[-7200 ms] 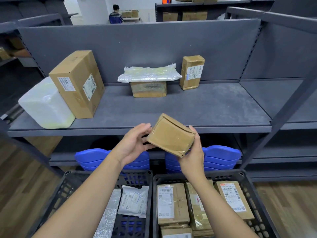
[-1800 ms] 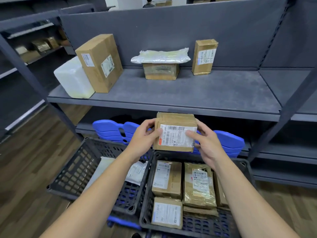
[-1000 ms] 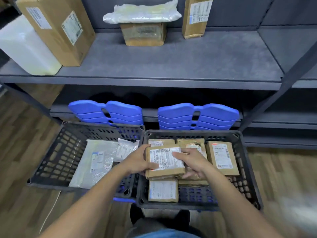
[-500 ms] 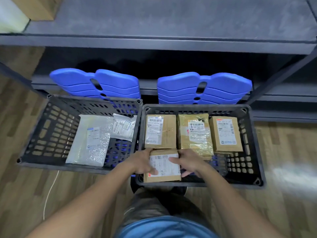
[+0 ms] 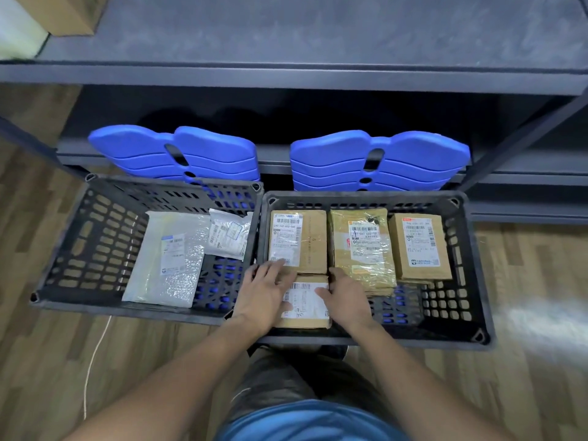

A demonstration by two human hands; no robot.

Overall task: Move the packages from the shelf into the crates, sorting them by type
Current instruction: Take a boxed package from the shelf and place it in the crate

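Note:
A small cardboard box (image 5: 305, 302) with a white label lies at the front left of the right black crate (image 5: 477, 281). My left hand (image 5: 262, 296) rests flat on its left side, fingers reaching onto the box behind (image 5: 299, 240). My right hand (image 5: 345, 297) lies on its right side, thumb on the label. Two more brown boxes (image 5: 362, 249) (image 5: 420, 246) fill the crate's back row. The left black crate (image 5: 63, 249) holds a large clear poly bag (image 5: 171, 259) and a small white one (image 5: 229, 233).
The grey shelf (image 5: 318, 43) hangs overhead, with a big cardboard box (image 5: 63, 14) and a white package (image 5: 16, 30) at its left end. Blue lids (image 5: 178, 154) (image 5: 381, 160) stand behind the crates. A white cord (image 5: 92, 361) trails over the wooden floor.
Both hands carried the small box down from shelf height into the right crate and set it at the front left. My view tilted downward.

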